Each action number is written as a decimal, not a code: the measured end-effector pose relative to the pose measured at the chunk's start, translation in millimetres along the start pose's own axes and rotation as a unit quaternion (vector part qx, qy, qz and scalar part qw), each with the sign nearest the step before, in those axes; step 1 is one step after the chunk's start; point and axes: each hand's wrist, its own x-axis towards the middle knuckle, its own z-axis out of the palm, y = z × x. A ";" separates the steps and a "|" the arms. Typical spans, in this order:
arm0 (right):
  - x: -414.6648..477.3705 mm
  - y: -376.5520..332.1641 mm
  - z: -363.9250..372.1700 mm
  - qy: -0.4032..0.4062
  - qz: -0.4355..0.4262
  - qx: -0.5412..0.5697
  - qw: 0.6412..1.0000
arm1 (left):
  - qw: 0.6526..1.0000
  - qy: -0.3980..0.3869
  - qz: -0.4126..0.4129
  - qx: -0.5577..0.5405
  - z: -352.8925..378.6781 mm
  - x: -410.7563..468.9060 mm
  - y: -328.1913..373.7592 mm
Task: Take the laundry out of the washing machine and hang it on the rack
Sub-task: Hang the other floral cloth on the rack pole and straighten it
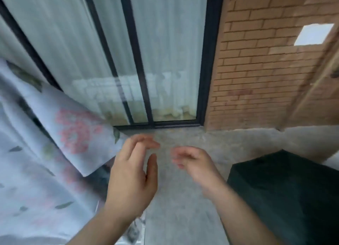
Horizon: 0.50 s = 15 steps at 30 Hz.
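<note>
A pale blue sheet (45, 153) printed with pink flowers and green leaves hangs in folds on the left; whatever bears it is hidden beneath the cloth. My left hand (132, 175) is held just right of the sheet's lower corner, fingers relaxed and slightly bent, holding nothing. My right hand (194, 166) hovers beside it over the floor, fingers loosely curled and blurred, also with nothing in it. No washing machine is in view.
A concrete floor (183, 217) runs ahead to a dark-framed sliding glass door (139, 61) with curtains behind it. A brick wall (266, 70) stands at the right. A dark green block-like object (286, 195) sits low on the right.
</note>
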 end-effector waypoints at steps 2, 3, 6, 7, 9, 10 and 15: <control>14.5 -0.5 10.4 -0.050 -0.001 0.007 0.999 | 0.998 0.022 -0.012 0.061 -11.5 -5.8 4.5; 21.4 -1.2 19.0 -0.083 -0.011 0.009 0.996 | 0.995 0.037 -0.016 0.089 -18.3 -8.8 5.8; 38.3 -0.2 47.0 -0.184 -0.039 -0.003 0.982 | 0.977 0.081 -0.011 0.197 -35.2 -19.9 3.2; 45.8 -0.9 59.3 -0.217 -0.048 -0.017 0.975 | 0.963 0.108 -0.018 0.247 -40.7 -22.6 0.2; 57.0 -2.1 75.8 -0.237 -0.070 -0.053 0.968 | 0.936 0.157 -0.054 0.310 -45.5 -27.4 -6.5; 62.2 -4.6 84.5 -0.243 -0.085 -0.072 0.964 | 0.927 0.174 -0.085 0.321 -47.1 -28.0 -10.6; 92.7 -24.1 117.5 -0.244 -0.146 -0.135 0.949 | 0.917 0.184 -0.211 0.282 -37.9 -25.0 -45.1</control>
